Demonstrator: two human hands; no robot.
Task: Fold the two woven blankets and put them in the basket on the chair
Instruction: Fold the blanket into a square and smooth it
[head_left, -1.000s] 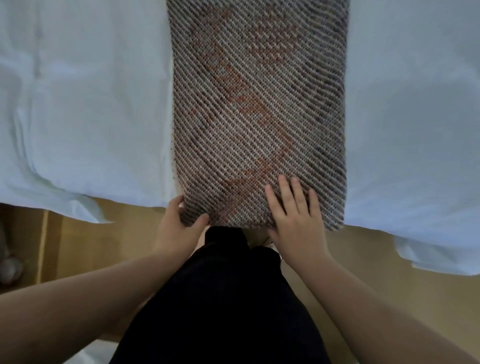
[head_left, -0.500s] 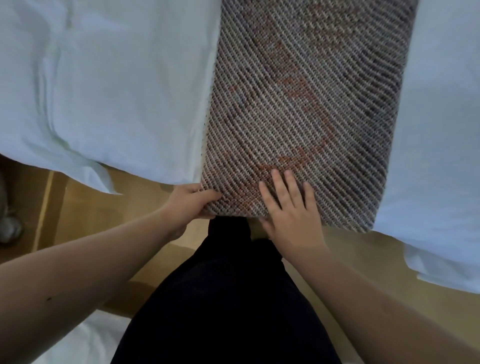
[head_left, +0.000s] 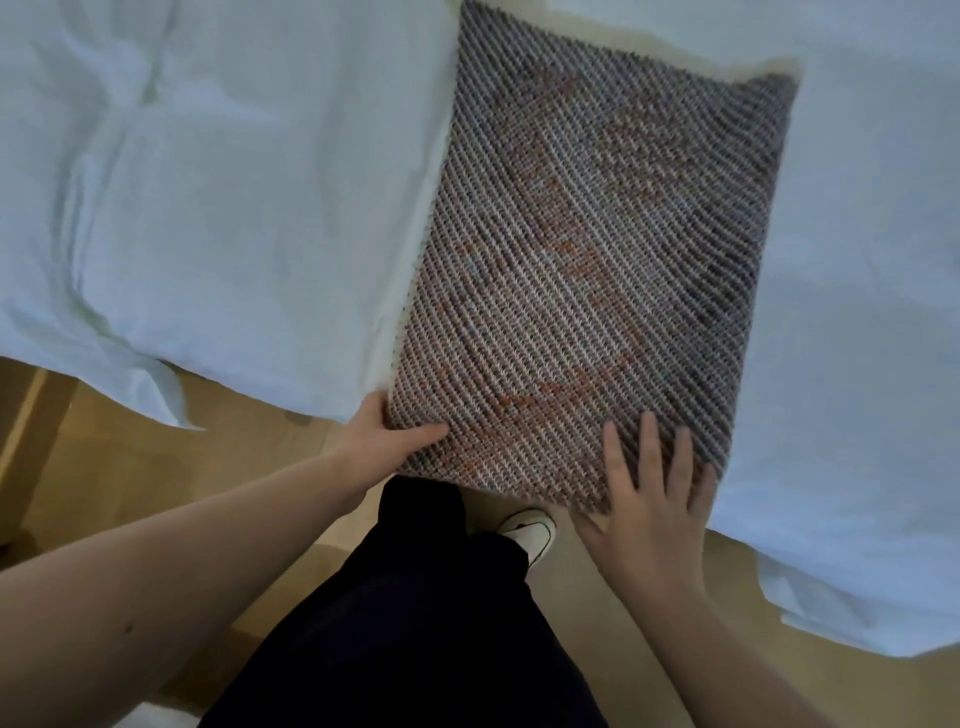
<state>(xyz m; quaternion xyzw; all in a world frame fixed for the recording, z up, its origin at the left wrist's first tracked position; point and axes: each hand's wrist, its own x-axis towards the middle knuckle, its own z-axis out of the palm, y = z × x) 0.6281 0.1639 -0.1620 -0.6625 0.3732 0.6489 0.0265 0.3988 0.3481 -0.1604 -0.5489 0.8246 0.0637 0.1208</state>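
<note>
From the head view, a woven blanket lay folded into a tall rectangle on the white bed, its near edge hanging just past the bed's edge above the wooden floor. A cream underside showed along its far and left edges. The left hand gripped the near left corner, thumb lying on top of the weave and the other fingers hidden beneath. The right hand lay flat with straight, spread fingers pressing on the near right part, holding nothing. A dark trouser leg and a white shoe showed below. Neither the basket, the chair nor a second blanket was in view.

The blanket looked thick, soft and limp, with a coarse knit that should give good friction and little risk of slipping. It was probably moderately heavy for cloth and would sag and come unfolded if lifted by one corner. It was not fragile. The soundest hold seemed to be both near corners pinched through all layers for a further fold, or both hands slid under the opposite sides to carry it flat.
</note>
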